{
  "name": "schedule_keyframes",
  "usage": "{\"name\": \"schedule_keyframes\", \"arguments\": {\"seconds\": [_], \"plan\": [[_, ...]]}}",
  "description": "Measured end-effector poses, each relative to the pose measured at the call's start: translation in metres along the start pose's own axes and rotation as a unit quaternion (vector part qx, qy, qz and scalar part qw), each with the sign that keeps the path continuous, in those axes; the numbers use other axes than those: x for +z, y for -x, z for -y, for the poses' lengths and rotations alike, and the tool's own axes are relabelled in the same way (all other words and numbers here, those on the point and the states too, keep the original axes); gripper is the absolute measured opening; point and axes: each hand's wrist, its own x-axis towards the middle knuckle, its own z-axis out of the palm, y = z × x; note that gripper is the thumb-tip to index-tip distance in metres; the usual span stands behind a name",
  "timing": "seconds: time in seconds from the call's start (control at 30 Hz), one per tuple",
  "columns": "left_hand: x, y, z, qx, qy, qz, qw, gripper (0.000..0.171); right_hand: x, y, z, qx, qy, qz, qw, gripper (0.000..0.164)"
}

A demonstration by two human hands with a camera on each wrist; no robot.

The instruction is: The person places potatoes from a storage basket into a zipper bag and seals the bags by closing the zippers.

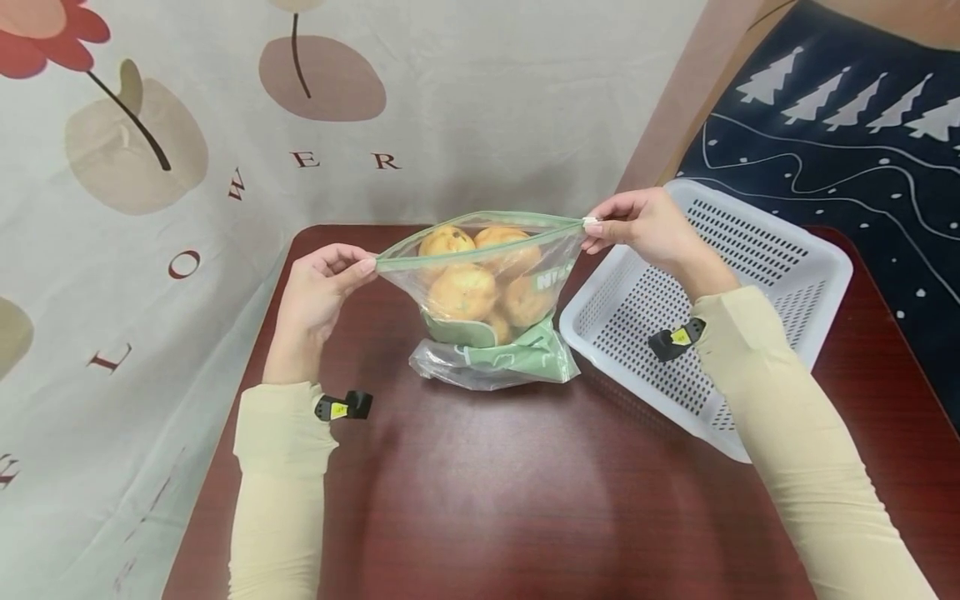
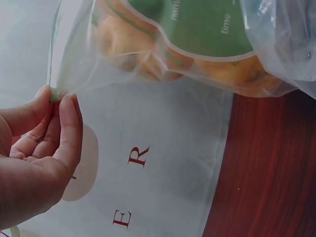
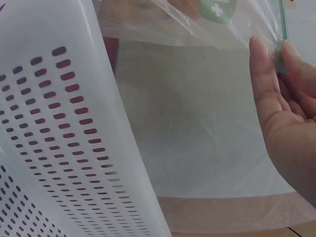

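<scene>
A clear zip bag [image 1: 555,250] with a green-edged mouth and a green printed panel stands on the table, with several round, yellow-orange fruits [image 1: 462,292] inside. Its two mouth edges are parted in the middle. My left hand [image 1: 315,287] pinches the left corner of the mouth between thumb and fingers; the left wrist view shows the same hand [image 2: 44,148] at the green strip's end. At the opposite corner, my right hand [image 1: 652,233] pinches the bag beside a small white piece [image 1: 590,222], probably the slider. In the right wrist view, thumb and forefinger of that hand [image 3: 286,103] meet at the strip.
A white perforated plastic basket [image 1: 600,312] stands on the right of the dark red table [image 1: 480,483], under my right forearm and close to the bag. Behind the table hangs a pale printed cloth [image 1: 480,108]. A dark blue cloth with white trees [image 1: 825,158] is at the right.
</scene>
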Motion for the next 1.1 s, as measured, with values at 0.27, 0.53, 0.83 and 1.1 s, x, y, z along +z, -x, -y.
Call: {"name": "schedule_keyframes", "arguments": {"seconds": [0.27,0.53,0.83,1.1], "plan": [[-0.007,-0.001,0.004,-0.004,0.004,0.011,0.9999,0.009,0.008,-0.001,0.001,0.002,-0.103,0.005,0.995,0.012],[-0.013,-0.002,0.011,-0.043,-0.012,-0.007,0.9990,0.013,0.017,-0.003,-0.006,0.017,-0.105,0.009,0.994,0.013],[-0.010,-0.001,0.005,-0.021,-0.034,-0.048,0.9981,0.009,0.020,-0.003,-0.008,0.002,-0.127,0.022,0.992,0.012],[0.028,-0.003,-0.026,0.073,-0.028,-0.001,0.9969,0.012,0.023,-0.002,-0.007,-0.001,-0.131,0.022,0.991,0.011]]}}
